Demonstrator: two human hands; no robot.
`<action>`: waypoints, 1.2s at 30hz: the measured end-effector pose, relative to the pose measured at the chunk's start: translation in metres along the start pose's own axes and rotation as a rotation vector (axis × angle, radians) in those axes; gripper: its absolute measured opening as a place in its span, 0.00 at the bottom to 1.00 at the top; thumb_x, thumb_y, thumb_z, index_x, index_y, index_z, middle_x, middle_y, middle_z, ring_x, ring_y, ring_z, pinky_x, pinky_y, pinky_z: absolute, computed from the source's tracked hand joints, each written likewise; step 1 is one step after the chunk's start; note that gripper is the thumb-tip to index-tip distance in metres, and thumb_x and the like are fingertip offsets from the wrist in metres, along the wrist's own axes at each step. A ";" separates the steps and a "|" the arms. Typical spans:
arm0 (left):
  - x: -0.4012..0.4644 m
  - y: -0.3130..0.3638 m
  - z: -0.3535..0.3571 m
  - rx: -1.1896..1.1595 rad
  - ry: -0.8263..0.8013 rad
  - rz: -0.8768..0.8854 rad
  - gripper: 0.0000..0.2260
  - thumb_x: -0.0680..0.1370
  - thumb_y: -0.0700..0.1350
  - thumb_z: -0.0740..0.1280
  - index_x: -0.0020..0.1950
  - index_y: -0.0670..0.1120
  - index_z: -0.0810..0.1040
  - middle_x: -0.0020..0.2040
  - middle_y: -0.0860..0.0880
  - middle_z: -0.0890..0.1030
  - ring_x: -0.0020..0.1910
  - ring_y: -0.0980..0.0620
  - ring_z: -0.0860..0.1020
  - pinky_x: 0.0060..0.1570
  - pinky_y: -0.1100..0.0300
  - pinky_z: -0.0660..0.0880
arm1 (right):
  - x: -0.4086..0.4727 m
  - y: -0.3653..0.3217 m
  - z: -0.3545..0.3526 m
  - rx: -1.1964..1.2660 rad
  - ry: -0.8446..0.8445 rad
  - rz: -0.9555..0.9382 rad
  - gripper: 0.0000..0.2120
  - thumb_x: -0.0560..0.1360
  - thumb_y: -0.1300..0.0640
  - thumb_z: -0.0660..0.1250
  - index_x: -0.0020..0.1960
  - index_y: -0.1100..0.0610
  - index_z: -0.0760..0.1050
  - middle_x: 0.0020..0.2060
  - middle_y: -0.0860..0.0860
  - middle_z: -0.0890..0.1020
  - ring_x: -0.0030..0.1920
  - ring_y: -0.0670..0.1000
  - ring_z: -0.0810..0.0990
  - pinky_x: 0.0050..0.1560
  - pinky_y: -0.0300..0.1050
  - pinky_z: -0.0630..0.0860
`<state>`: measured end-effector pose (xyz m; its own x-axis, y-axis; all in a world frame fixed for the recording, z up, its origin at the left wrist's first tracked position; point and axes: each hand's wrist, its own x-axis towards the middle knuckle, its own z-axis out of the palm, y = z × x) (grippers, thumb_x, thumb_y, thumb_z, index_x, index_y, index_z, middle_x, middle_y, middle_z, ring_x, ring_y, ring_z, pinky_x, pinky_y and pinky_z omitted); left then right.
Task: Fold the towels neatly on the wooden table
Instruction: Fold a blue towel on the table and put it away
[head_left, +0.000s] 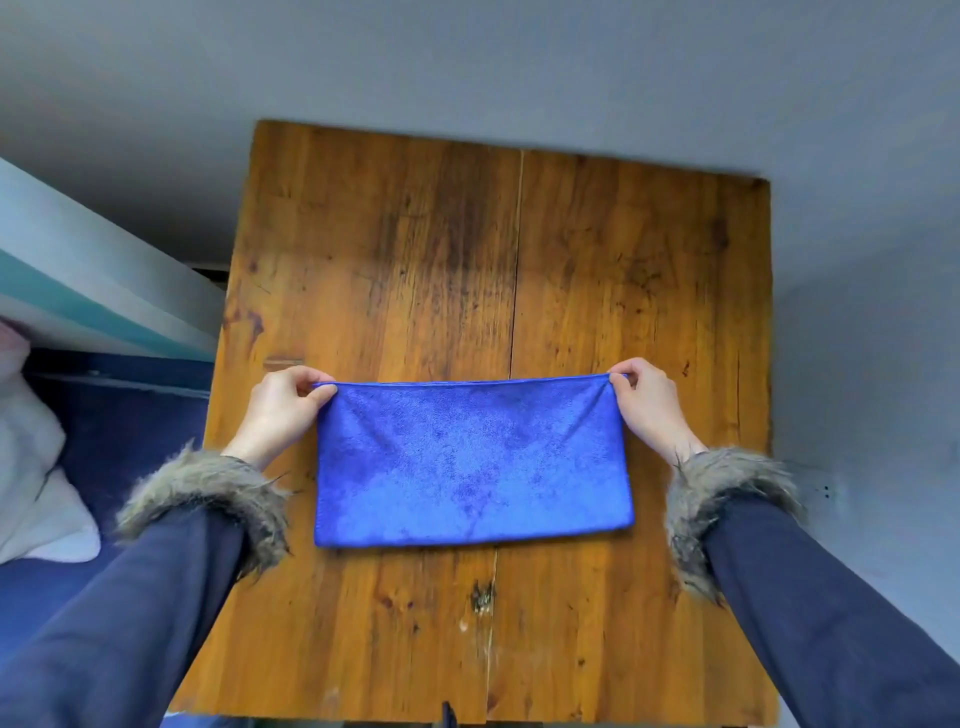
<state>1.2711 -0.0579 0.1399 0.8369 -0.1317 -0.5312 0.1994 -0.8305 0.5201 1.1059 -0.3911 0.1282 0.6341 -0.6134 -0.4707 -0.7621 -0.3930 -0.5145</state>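
A blue towel (472, 462) lies as a wide rectangle on the wooden table (415, 234), near the table's middle. Its near edge is a smooth fold; its far edge is stretched taut between my hands. My left hand (283, 408) pinches the far left corner. My right hand (649, 408) pinches the far right corner. Both corners are lifted slightly off the wood. Fur-trimmed dark sleeves cover both wrists.
A bed with a blue sheet (119, 415) and a white pillow (31, 467) stands close to the table's left side. A grey wall (857, 338) runs behind the table and along its right side. Bare wood shows beyond and in front of the towel.
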 end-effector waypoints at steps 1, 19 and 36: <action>0.001 -0.002 0.002 0.010 0.008 -0.003 0.04 0.76 0.41 0.66 0.49 0.44 0.80 0.44 0.47 0.78 0.44 0.50 0.73 0.45 0.60 0.66 | 0.000 0.000 0.002 0.004 0.005 0.002 0.08 0.78 0.61 0.59 0.50 0.60 0.77 0.49 0.57 0.81 0.54 0.57 0.76 0.47 0.39 0.64; -0.089 -0.035 0.117 0.589 0.088 0.565 0.24 0.75 0.53 0.56 0.72 0.53 0.62 0.75 0.44 0.59 0.75 0.42 0.53 0.69 0.35 0.47 | -0.098 0.013 0.107 -0.405 0.183 -0.532 0.25 0.76 0.50 0.57 0.72 0.54 0.62 0.72 0.56 0.64 0.73 0.55 0.58 0.72 0.58 0.51; -0.080 -0.068 0.101 0.410 0.321 0.485 0.20 0.78 0.47 0.55 0.70 0.47 0.64 0.73 0.43 0.63 0.73 0.43 0.57 0.70 0.40 0.49 | -0.081 0.042 0.103 -0.517 0.269 -0.567 0.27 0.76 0.45 0.55 0.73 0.53 0.62 0.74 0.56 0.61 0.74 0.55 0.55 0.73 0.61 0.47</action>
<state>1.1387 -0.0461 0.0794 0.9040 -0.4248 -0.0475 -0.3890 -0.8636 0.3208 1.0356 -0.2876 0.0712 0.9389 -0.3439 -0.0155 -0.3401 -0.9198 -0.1957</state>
